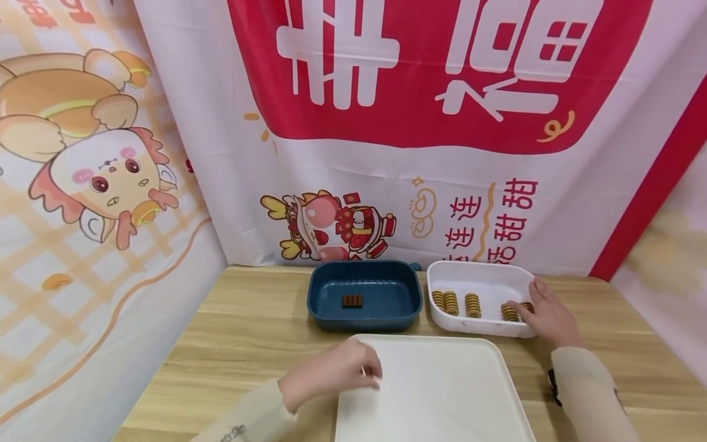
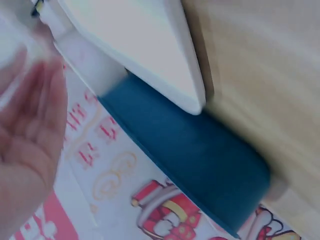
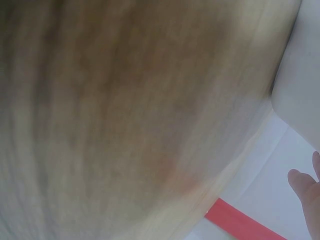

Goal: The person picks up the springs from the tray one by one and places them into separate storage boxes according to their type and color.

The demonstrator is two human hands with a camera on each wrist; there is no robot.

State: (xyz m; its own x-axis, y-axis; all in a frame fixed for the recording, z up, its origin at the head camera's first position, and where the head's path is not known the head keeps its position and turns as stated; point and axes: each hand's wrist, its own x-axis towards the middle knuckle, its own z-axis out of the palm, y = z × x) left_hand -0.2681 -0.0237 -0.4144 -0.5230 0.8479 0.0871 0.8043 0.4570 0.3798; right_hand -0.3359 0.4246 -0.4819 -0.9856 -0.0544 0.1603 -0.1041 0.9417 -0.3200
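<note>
My left hand [image 1: 345,371] hovers over the left edge of a cream tray [image 1: 436,387], its fingers loosely bent and nothing visible in them. In the left wrist view that hand [image 2: 30,120] looks blurred, with relaxed fingers. At the back right, my right hand [image 1: 549,316] holds the right end of a white rectangular tub [image 1: 477,273], thumb over the inside and fingers along the rim. Short rows of round sandwich cookies [image 1: 472,305] stand in this tub; the thumb partly covers the rightmost ones. Fingertips [image 3: 300,182] of the right hand show at the right wrist view's edge.
A dark blue tub [image 1: 386,307] stands left of the white one, with a small row of dark brown biscuits [image 1: 352,301] inside. Both are on a wooden table [image 1: 248,325], close to a printed cloth [image 1: 342,159] hanging behind.
</note>
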